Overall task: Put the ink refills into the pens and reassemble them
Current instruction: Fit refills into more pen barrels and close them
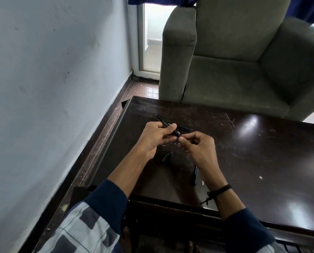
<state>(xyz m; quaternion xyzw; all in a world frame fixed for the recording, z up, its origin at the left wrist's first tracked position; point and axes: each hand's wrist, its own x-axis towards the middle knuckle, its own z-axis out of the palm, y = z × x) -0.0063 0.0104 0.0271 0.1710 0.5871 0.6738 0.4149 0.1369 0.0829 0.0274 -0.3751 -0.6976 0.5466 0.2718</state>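
Observation:
My left hand (157,136) grips a black pen barrel (163,121) that slants up to the far left over the dark table (253,152). The fingertips of my right hand (198,145) are pinched at the barrel's near end; what they pinch is too small to tell. A second black pen (185,128) lies on the table just behind my hands. A short black pen cap (167,156) lies below my left hand. Another black pen (195,175) lies near my right wrist, with a small white piece (202,182) beside it.
A grey armchair (234,61) stands against the far edge of the table. A pale wall (52,88) runs along the left, with a strip of brown floor (105,132) between it and the table. A glass door (152,37) is at the back.

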